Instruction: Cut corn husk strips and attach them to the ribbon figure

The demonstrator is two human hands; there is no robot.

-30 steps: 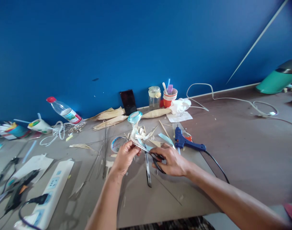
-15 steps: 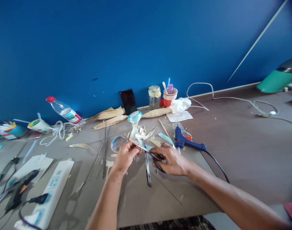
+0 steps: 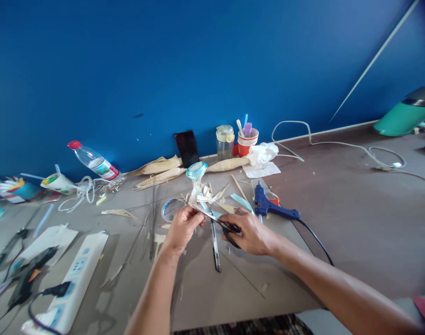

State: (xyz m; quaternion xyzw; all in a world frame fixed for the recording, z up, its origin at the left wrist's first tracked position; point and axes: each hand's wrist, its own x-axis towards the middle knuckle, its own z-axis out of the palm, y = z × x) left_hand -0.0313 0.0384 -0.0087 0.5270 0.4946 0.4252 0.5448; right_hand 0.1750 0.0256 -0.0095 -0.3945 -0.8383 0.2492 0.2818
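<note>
Pinching narrow pale strip (image 3: 197,207) in L hand (image 3: 183,227) over grey tabletop (image 3: 233,298), holding it just up-left of black-handled metal scissors (image 3: 229,228); gripping those w/ R hand (image 3: 251,233), aiming approx along strip's long axis

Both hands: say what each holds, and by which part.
Right hand holds scissors by their black handles; left hand pinches a pale strip, exact spot unclear.

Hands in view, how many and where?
2. The left hand is near the middle, pinching a pale strip; the right hand is to its right, holding black-handled scissors. No others show.
</note>
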